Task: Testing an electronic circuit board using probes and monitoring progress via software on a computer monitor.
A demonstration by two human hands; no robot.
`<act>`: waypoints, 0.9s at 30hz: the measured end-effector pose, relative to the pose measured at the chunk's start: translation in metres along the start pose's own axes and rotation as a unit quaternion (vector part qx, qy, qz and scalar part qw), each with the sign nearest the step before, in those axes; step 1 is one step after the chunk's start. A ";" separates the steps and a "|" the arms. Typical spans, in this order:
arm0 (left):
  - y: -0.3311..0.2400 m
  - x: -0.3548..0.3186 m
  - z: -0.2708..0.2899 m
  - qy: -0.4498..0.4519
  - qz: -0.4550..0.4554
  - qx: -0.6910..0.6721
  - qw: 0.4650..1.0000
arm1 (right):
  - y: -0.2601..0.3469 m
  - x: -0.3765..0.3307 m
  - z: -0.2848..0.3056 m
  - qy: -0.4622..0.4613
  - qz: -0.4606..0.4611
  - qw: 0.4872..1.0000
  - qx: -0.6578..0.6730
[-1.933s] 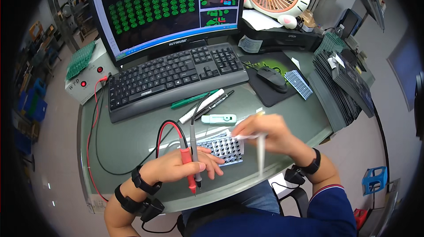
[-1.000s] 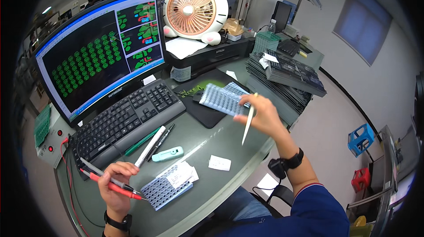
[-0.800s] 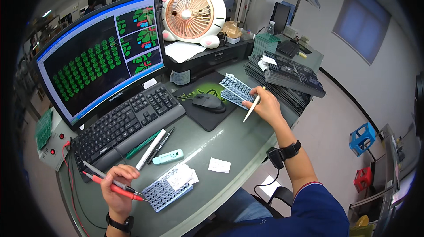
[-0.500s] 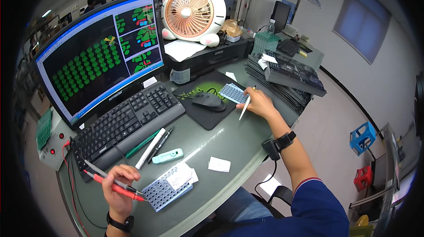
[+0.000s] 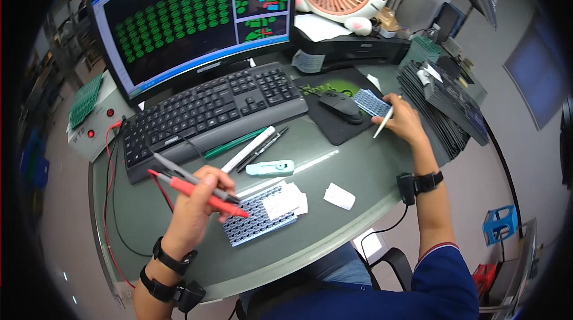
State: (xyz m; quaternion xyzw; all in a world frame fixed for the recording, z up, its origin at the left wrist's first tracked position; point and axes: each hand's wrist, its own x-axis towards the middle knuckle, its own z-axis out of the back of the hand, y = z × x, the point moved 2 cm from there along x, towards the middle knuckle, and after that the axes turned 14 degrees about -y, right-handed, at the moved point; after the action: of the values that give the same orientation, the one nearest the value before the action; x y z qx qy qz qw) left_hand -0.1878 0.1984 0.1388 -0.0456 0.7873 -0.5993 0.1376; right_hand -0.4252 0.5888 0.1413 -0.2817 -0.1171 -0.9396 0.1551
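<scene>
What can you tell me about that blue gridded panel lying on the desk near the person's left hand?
The panel is a flat rectangular sheet, blue with a fine grid of small pale cells, looking like a board of many tiny parts. It lies flat and askew on the grey desk, near its front edge. White paper slips cover its right end. The left hand rests at its left end, holding a red probe and a black probe whose tips reach over it.
</scene>
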 end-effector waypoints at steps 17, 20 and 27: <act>0.014 0.002 -0.008 0.073 0.036 0.090 0.993 | 0.164 0.000 -0.028 0.060 0.055 0.807 0.585; 0.018 0.004 -0.007 0.071 0.021 0.120 0.990 | 0.159 -0.005 -0.039 0.071 -0.017 0.763 0.643; 0.019 0.004 -0.004 0.069 0.011 0.109 0.992 | 0.166 -0.013 -0.037 0.098 -0.011 0.796 0.597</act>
State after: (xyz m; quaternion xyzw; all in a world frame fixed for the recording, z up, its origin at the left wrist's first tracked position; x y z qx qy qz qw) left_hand -0.1916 0.2066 0.1214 0.0201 0.7254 -0.6816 0.0939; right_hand -0.3737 0.4264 0.1259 -0.0383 -0.6422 -0.7072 0.2932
